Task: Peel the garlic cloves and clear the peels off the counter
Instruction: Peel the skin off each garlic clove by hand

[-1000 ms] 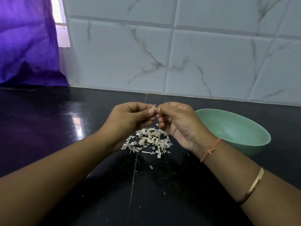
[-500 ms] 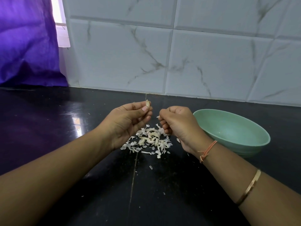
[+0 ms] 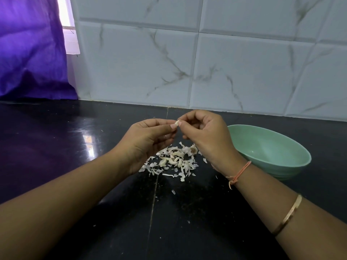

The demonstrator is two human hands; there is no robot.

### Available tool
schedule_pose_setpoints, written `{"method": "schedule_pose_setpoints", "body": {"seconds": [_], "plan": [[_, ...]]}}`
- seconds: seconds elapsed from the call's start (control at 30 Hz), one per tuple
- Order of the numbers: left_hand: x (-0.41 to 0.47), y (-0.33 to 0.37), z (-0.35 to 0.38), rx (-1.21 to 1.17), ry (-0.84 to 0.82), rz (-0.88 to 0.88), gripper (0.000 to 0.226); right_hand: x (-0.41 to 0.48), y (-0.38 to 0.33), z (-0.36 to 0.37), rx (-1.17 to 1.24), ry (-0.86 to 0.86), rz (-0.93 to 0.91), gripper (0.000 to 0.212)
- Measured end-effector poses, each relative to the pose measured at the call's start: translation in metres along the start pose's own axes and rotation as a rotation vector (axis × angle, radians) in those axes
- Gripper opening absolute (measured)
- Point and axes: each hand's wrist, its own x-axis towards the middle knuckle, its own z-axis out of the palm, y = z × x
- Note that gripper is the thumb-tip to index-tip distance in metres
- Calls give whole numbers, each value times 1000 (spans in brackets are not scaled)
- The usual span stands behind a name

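Pinches one garlic clove [image 3: 177, 122] between fingertips of left hand [image 3: 150, 139] and right hand [image 3: 208, 139], both clamped on it, above the counter [image 3: 75, 156]. Records pile of peels [image 3: 174, 161] on the counter at 6 o'clock from the clove. Records green bowl [image 3: 266, 145] at 3 o'clock from the pile, near the right wrist.

Glossy black stone desk [image 3: 75, 166], thin seam [image 3: 153, 203] running front to back, loose pile of pale garlic peels [image 3: 172, 161] lying across the seam, stray flakes [image 3: 173, 192] just in front, mint-green bowl [image 3: 262, 147] standing right of the pile, apart from it.
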Motion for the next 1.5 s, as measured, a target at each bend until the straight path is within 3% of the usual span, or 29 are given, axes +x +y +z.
{"method": "schedule_pose_setpoints", "body": {"seconds": [0.37, 0.63, 0.87, 1.13, 1.3, 1.5], "plan": [[0, 2, 1, -70, 48, 43, 12, -1, -1, 0, 37, -31, 34, 16], [0, 4, 2, -129, 1, 36, 12, 1, -5, 0, 461, -94, 280, 22], [0, 6, 3, -233, -26, -42, 11, 0, -9, -1, 679, -131, 385, 21], [-1, 5, 4, -280, -37, -96, 12, -1, -7, 3, 531, -150, 432, 19], [2, 3, 0, -300, -18, -122, 20, -3, -5, 3, 384, -146, 371, 12], [4, 3, -1, -276, 32, -110, 8, 1, -5, 1, 457, -18, 310, 13]]}}
